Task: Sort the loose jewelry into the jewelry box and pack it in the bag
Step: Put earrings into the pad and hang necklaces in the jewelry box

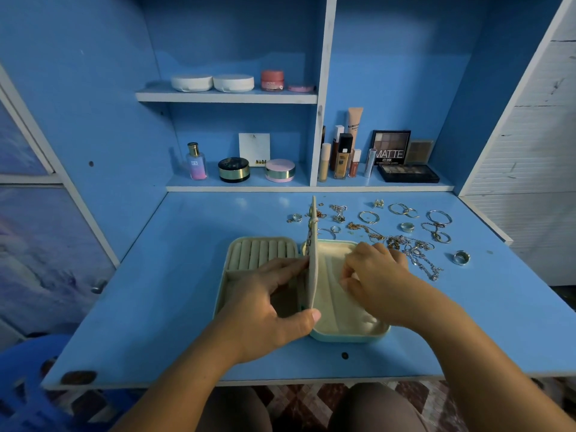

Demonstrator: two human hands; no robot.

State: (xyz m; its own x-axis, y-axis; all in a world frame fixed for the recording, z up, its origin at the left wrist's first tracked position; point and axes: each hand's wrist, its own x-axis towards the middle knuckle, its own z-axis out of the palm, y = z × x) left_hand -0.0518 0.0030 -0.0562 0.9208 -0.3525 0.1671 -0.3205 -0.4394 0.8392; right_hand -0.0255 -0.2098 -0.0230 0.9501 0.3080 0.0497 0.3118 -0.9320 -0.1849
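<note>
Head view: open jewelry box (261, 252), left grip (268, 310) pinching its upright flap (312, 269), right grip (380, 282) inside, hold unclear.

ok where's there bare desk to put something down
Bare: the desk left of the jewelry box, and the front right corner nearside of the wide ring. Crowded: back right, where loose jewelry spreads from the box's flap to the desk edge.

Blue desk (156, 307); jewelry box (349, 336) mint outside, apparently cream lining.
</note>
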